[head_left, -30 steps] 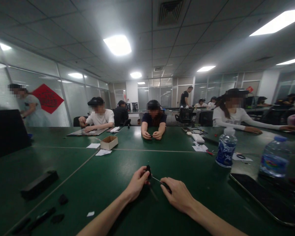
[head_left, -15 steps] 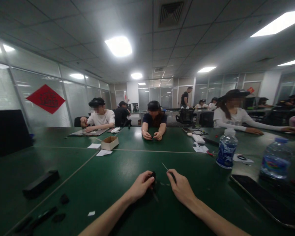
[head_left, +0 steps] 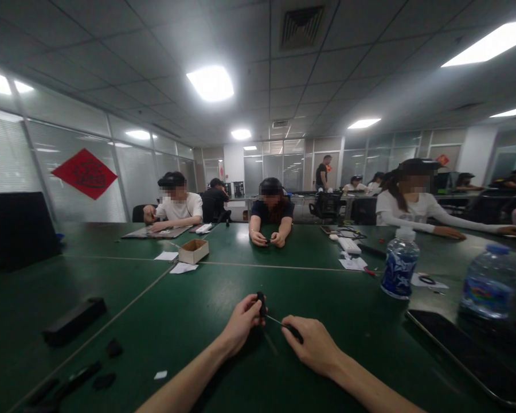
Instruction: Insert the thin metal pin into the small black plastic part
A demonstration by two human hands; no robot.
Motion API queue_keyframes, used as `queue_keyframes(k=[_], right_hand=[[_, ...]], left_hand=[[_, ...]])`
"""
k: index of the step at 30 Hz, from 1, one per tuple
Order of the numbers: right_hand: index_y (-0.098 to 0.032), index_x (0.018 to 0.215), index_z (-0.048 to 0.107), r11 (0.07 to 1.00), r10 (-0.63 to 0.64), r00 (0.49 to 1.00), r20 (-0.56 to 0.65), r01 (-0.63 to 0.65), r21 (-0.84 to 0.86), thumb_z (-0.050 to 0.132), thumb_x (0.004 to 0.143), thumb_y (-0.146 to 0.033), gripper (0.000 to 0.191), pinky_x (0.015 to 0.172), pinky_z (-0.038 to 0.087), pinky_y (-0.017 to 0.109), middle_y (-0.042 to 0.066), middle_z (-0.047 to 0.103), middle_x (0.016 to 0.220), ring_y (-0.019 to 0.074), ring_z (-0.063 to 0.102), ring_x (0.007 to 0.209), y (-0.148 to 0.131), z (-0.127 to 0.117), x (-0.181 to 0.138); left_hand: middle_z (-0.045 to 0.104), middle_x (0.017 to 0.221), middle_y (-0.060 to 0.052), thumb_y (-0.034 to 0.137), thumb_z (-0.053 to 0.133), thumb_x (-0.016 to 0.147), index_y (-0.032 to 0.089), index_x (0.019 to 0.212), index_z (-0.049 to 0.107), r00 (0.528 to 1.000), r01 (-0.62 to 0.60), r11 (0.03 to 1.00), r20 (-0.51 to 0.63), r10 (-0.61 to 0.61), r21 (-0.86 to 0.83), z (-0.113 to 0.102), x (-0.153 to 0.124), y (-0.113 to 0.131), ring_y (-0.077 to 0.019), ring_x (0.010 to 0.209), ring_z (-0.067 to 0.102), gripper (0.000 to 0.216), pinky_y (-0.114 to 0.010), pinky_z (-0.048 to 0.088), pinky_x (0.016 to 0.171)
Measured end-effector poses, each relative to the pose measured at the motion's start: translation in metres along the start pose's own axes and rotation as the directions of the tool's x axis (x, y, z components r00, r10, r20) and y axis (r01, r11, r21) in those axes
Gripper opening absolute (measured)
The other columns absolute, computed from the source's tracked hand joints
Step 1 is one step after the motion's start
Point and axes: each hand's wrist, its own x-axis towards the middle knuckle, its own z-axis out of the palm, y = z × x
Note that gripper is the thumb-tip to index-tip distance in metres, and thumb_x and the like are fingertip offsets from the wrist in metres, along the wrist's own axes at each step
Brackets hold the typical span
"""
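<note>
Basically, lower center of frame, left hand point(head_left: 239, 321) pinches a small black part point(head_left: 261, 304), roughly upright; right hand point(head_left: 313, 339) grips a screwdriver-looking tool point(head_left: 293, 332), shaft slanting up-left toward it.

This is an office workroom: glass partition point(head_left: 133, 178) left, green worktable point(head_left: 206, 289) near, ceiling light point(head_left: 210, 83) above, apparently office chair point(head_left: 325, 205) far.

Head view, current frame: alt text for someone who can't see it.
Left hand holds a small black part while the right hand points a screwdriver at it above a green table. A smartphone and two plastic bottles are to the right; people sit beyond.
</note>
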Motion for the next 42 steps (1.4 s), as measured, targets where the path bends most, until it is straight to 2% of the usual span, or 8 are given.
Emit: queue_keyframes(k=[6,18,23,25,28,32,42], right_hand=[[-0.021,0.101,0.062,1.000,0.017,0.999,-0.033,-0.016,0.005,0.036,0.092,-0.035,0.031,0.072,0.044,0.026,0.004,0.066,0.090,0.0165,0.062,0.080,0.0024,0.0024,0.0008],[-0.021,0.096,0.062,1.000,-0.017,0.999,-0.031,0.017,-0.009,0.040,0.089,-0.031,0.025,0.067,0.044,0.025,0.002,0.064,0.082,0.0157,0.060,0.072,0.0008,0.0018,0.0004],[-0.020,0.108,0.056,0.999,-0.033,0.994,-0.107,0.036,0.029,0.046,0.082,-0.023,0.028,0.070,0.047,0.027,0.005,0.063,0.094,0.0173,0.061,0.079,0.0021,0.0036,-0.0008],[-0.020,0.107,0.054,0.999,-0.028,0.993,-0.114,0.032,0.038,0.045,0.081,-0.019,0.028,0.070,0.047,0.028,0.005,0.062,0.095,0.0175,0.060,0.080,0.0027,0.0041,-0.0009],[-0.021,0.100,0.054,0.999,-0.028,0.994,-0.107,0.031,0.020,0.043,0.082,-0.018,0.022,0.068,0.047,0.028,0.004,0.060,0.091,0.0171,0.059,0.077,0.0034,0.0046,-0.0007],[-0.022,0.102,0.054,0.999,-0.033,0.994,-0.106,0.032,-0.010,0.042,0.085,-0.022,0.021,0.062,0.047,0.026,0.004,0.057,0.092,0.0152,0.056,0.071,0.0053,0.0063,-0.0005],[-0.022,0.103,0.056,0.999,-0.032,0.993,-0.113,0.030,-0.017,0.044,0.085,-0.020,0.022,0.065,0.048,0.026,0.004,0.057,0.096,0.0153,0.058,0.076,0.0050,0.0060,-0.0008]], left_hand=[[0.056,0.084,-0.006,0.043,0.067,0.072,0.013,0.100,0.063,0.999,0.033,0.999,-0.027,-0.034,-0.018,0.0016,-0.0003,0.0020,-0.0145,0.076,0.052,0.042,-0.025,0.041,0.063],[0.058,0.090,-0.008,0.041,0.065,0.074,0.014,0.104,0.060,0.999,-0.014,1.000,-0.030,0.014,-0.001,0.0004,0.0013,-0.0016,-0.0159,0.080,0.054,0.041,-0.025,0.041,0.064],[0.059,0.097,-0.010,0.039,0.064,0.076,0.015,0.108,0.058,0.998,0.000,0.998,-0.057,-0.003,-0.055,0.0000,0.0010,-0.0022,-0.0183,0.087,0.055,0.041,-0.027,0.043,0.067],[0.060,0.100,-0.011,0.038,0.063,0.077,0.016,0.110,0.057,0.999,-0.001,0.998,-0.055,-0.003,-0.057,-0.0005,0.0008,-0.0025,-0.0188,0.089,0.055,0.041,-0.028,0.043,0.069],[0.060,0.101,-0.011,0.039,0.064,0.076,0.016,0.111,0.058,0.999,-0.008,0.998,-0.054,0.005,-0.056,-0.0012,0.0010,-0.0034,-0.0192,0.090,0.056,0.041,-0.028,0.043,0.069],[0.060,0.102,-0.011,0.040,0.066,0.075,0.016,0.112,0.057,0.999,-0.020,0.997,-0.042,0.017,-0.075,-0.0015,0.0018,-0.0044,-0.0188,0.088,0.055,0.045,-0.028,0.043,0.069],[0.059,0.099,-0.010,0.041,0.067,0.073,0.016,0.114,0.057,0.998,-0.039,0.999,-0.040,0.038,-0.029,-0.0008,0.0013,-0.0026,-0.0200,0.091,0.054,0.049,-0.027,0.044,0.068]])
